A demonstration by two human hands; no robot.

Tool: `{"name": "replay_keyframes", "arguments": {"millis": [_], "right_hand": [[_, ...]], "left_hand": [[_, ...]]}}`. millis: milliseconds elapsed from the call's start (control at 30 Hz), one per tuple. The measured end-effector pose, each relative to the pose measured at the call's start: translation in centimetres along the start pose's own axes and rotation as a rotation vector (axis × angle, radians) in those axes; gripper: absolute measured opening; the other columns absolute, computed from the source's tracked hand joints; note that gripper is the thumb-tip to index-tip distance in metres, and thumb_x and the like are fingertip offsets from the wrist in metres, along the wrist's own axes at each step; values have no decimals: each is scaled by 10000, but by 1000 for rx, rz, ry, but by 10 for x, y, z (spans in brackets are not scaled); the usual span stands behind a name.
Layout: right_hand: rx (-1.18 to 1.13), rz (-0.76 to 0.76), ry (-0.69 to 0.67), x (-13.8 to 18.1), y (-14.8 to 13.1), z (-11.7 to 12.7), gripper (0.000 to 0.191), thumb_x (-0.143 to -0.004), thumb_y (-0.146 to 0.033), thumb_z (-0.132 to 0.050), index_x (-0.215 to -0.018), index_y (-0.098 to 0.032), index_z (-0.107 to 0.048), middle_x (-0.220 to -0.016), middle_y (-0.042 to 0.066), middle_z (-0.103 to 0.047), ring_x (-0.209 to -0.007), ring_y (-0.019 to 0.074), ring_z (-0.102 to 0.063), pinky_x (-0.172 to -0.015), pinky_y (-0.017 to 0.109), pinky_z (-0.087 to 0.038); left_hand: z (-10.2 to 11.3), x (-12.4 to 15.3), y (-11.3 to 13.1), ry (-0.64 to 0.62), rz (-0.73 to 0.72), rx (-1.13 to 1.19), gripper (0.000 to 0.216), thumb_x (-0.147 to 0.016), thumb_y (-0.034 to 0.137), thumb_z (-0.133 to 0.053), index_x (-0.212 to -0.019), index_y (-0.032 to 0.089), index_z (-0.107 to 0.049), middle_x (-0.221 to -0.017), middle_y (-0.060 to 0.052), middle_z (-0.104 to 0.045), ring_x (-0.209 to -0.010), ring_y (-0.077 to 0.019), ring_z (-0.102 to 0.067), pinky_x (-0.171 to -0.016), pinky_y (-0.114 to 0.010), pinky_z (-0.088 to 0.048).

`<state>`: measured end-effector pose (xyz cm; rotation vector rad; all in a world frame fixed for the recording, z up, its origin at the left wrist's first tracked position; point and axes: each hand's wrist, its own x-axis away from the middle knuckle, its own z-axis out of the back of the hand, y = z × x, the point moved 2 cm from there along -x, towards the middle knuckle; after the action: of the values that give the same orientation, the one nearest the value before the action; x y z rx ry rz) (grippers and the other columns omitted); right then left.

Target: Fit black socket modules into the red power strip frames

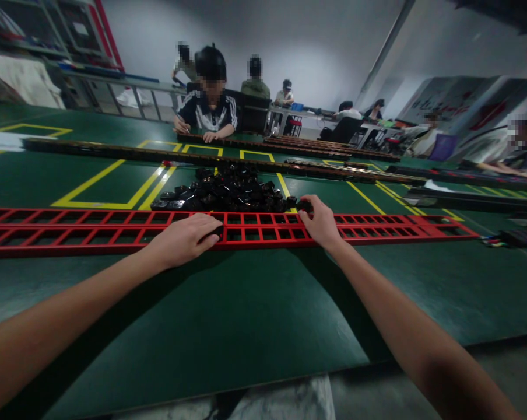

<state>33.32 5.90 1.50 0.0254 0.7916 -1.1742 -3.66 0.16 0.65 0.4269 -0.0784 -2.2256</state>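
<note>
A long red slotted frame (267, 234) lies across the green table, with two rows of rectangular openings. My left hand (182, 239) rests over its middle, fingers closed around a small black part (217, 231) at one of the openings. Just past the frame's far edge, my right hand (321, 221) pinches another small black part (305, 206) between thumb and fingers. Behind the frame is a heap of loose black parts (232, 189), with the right hand near its right end. The exact kind of these parts is too small to make out.
Long dark strips (127, 153) lie across the table beyond the heap. Yellow tape lines (92, 204) mark the green table (255, 309). A co-worker (208, 111) sits opposite with both hands on the table; other people sit farther back. Cables (495, 240) lie near the frame's right end.
</note>
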Motion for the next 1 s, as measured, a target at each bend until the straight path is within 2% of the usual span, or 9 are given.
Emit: {"name": "replay_keyframes", "arguments": {"millis": [200, 400, 700, 1000], "right_hand": [[-36, -38, -5, 0, -4, 3, 331, -968, -280, -528, -1273, -214, -635, -1142, 138, -760, -962, 319, -734, -912, 506, -558], [-38, -51, -17, 0, -4, 3, 324, -965, -281, -526, -1264, -220, -635, -1148, 136, -758, -994, 333, -736, -929, 527, -558], [-83, 12, -3, 0, -3, 3, 339, -967, -259, -494, -1274, -205, -628, -1207, 150, -732, -1066, 317, -707, -962, 505, -549], [-64, 73, 24, -2, 2, 2, 350, -892, -141, -493, -1195, -192, -660, -1252, 160, -681, -1171, 314, -646, -1041, 522, -512]], "left_hand": [[0, 1, 0, 9, 2, 7, 502, -1039, 441, -419, -1362, 143, -662, -1390, -147, -695, -1331, -307, -613, -1167, -517, -483], [0, 0, 1, 7, -1, 14, 501, -1037, 440, -415, -1353, 144, -666, -1383, -146, -700, -1334, -306, -614, -1169, -514, -481], [0, -1, 2, 6, -6, 17, 500, -1040, 433, -402, -1349, 139, -662, -1369, -152, -701, -1319, -303, -616, -1156, -515, -488], [1, -1, 2, 10, -13, 11, 497, -1037, 428, -397, -1345, 143, -664, -1360, -151, -704, -1304, -303, -622, -1144, -515, -496]]}}
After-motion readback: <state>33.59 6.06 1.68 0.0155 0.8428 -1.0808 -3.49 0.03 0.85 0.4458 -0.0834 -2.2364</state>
